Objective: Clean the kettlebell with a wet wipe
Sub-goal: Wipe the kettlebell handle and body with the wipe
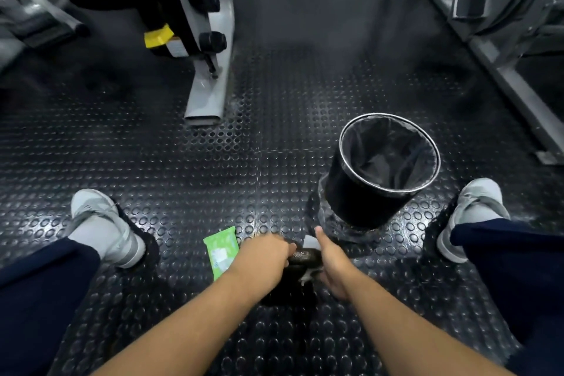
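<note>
A black kettlebell (pixel 297 279) stands on the studded rubber floor between my feet, mostly hidden by my hands. My left hand (pixel 262 256) grips its handle from the left. My right hand (pixel 331 262) is against the kettlebell's right side with the thumb up, and a white wet wipe (pixel 308 275) shows under its fingers. A further bit of white (pixel 309 242) peeks out just beyond the handle. A green pack of wet wipes (pixel 220 250) lies flat on the floor just left of my left hand.
A black waste bin (pixel 378 174) with a dark liner stands just beyond my right hand. My grey shoes (pixel 103 223) (pixel 470 214) flank the spot. A grey gym machine leg (pixel 207 82) rises ahead on the left, a metal rack (pixel 488 49) on the right.
</note>
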### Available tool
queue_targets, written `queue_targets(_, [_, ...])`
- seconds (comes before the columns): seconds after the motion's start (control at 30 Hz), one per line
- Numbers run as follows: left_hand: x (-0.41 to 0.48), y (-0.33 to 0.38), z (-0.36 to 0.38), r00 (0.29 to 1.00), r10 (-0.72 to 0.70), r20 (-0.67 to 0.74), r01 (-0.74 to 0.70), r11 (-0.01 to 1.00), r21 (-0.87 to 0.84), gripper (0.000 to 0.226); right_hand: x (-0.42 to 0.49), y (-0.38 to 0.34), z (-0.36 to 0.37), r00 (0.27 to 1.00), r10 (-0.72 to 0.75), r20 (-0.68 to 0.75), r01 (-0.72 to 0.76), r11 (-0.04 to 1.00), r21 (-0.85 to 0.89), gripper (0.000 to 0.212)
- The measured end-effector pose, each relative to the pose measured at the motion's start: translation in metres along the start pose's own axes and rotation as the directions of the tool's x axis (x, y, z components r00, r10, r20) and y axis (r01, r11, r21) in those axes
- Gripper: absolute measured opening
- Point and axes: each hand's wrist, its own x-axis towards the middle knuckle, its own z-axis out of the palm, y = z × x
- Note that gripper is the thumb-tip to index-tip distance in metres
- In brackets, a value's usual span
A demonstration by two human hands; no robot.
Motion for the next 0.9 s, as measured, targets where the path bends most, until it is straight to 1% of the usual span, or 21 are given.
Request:
queue_targets(0.03, [0.000,0.000,0.001,1.000,0.004,0.002,-0.004,1.000,-0.001,0.035,0.000,0.000,-0.002,0.999,0.022,0.049,-0.027,0.995,0.096,0.070])
queue_targets(0.07, [0.000,-0.001,0.001,1.000,0.006,0.008,-0.006,1.000,-0.002,0.034,0.005,0.001,-0.005,0.996,0.026,0.086,-0.038,0.988,0.146,0.070])
queue_targets(0.13, [0.000,-0.002,0.000,1.000,0.008,0.007,-0.008,1.000,-0.011,0.033,0.003,-0.005,-0.010,0.992,0.035,0.119,-0.052,0.989,0.139,0.069])
queue_targets(0.2, [-0.002,-0.002,0.000,1.000,0.010,0.006,-0.010,1.000,-0.017,0.032,0.003,-0.018,-0.014,0.988,0.066,0.138,-0.068,0.998,0.011,0.068])
queue_targets(0.23, [-0.003,-0.002,-0.001,1.000,0.014,0.006,-0.013,1.000,-0.020,0.032,0.003,-0.025,-0.016,0.987,0.091,0.134,-0.077,0.992,-0.103,0.070])
queue_targets(0.3, [-0.005,0.000,-0.003,1.000,0.027,0.006,-0.027,0.999,-0.023,0.032,0.003,-0.038,-0.020,0.981,0.126,0.148,-0.074,0.945,-0.319,0.082])
queue_targets(0.33, [-0.004,0.000,-0.004,0.999,0.032,0.004,-0.032,0.999,-0.023,0.031,0.003,-0.044,-0.019,0.977,0.135,0.167,-0.066,0.928,-0.368,0.084])
queue_targets(0.37, [-0.004,0.001,-0.005,0.999,0.036,0.004,-0.035,0.999,-0.023,0.031,0.001,-0.048,-0.017,0.974,0.141,0.177,-0.067,0.928,-0.367,0.081])
queue_targets(0.43, [-0.003,0.000,-0.006,1.000,0.025,0.005,-0.025,0.999,-0.034,0.031,0.000,-0.052,-0.012,0.985,0.114,0.132,-0.055,0.922,-0.382,0.076])
queue_targets(0.47, [-0.002,0.000,-0.006,1.000,0.019,0.005,-0.019,0.999,-0.043,0.031,0.001,-0.049,-0.009,0.987,0.117,0.108,-0.061,0.904,-0.423,0.083])
queue_targets(0.5, [-0.003,0.000,-0.006,1.000,0.013,0.009,-0.012,0.999,-0.046,0.032,0.007,-0.042,-0.008,0.992,0.089,0.087,-0.047,0.916,-0.399,0.097])
queue_targets(0.53, [-0.004,0.000,-0.005,1.000,0.009,0.009,-0.009,0.999,-0.045,0.033,0.015,-0.031,-0.006,0.996,0.068,0.061,-0.043,0.940,-0.337,0.112])
queue_targets(0.57, [-0.004,0.000,-0.005,1.000,0.008,0.010,-0.008,0.999,-0.047,0.035,0.020,-0.020,-0.004,0.998,0.050,0.038,-0.039,0.968,-0.247,0.117])
queue_targets(0.6, [-0.006,0.000,-0.005,1.000,0.005,0.015,-0.005,0.999,-0.053,0.036,0.019,-0.007,-0.001,0.999,0.046,0.016,-0.044,0.989,-0.141,0.108])
queue_targets(0.67, [-0.005,0.001,-0.005,1.000,0.003,0.001,-0.003,0.998,-0.062,0.037,0.011,0.006,0.004,0.999,0.038,-0.001,-0.038,0.998,0.054,0.073])
queue_targets(0.7, [-0.005,0.001,-0.005,1.000,0.000,-0.004,0.000,0.998,-0.063,0.037,0.008,0.009,0.006,1.000,0.021,-0.004,-0.020,0.992,0.124,0.064])
queue_targets(0.73, [-0.005,0.002,-0.006,1.000,-0.003,-0.006,0.003,0.998,-0.063,0.037,0.005,0.008,0.007,1.000,0.011,-0.011,-0.009,0.990,0.138,0.061])
queue_targets(0.77, [-0.005,0.002,-0.006,1.000,-0.006,-0.006,0.006,0.998,-0.064,0.037,0.003,0.005,0.009,1.000,0.010,-0.021,-0.009,0.996,0.092,0.062])
queue_targets(0.83, [-0.005,0.003,-0.005,1.000,-0.003,0.003,0.003,0.998,-0.059,0.035,-0.002,-0.009,0.007,1.000,0.007,-0.030,-0.010,0.996,-0.083,0.061])
queue_targets(0.87, [-0.004,0.003,-0.005,1.000,-0.005,0.009,0.006,0.998,-0.061,0.034,-0.004,-0.019,0.005,1.000,0.019,-0.012,-0.021,0.984,-0.174,0.059])
queue_targets(0.9, [-0.004,0.003,-0.005,1.000,-0.009,0.016,0.010,0.998,-0.066,0.033,-0.003,-0.027,0.003,1.000,0.028,0.010,-0.025,0.970,-0.243,0.064])
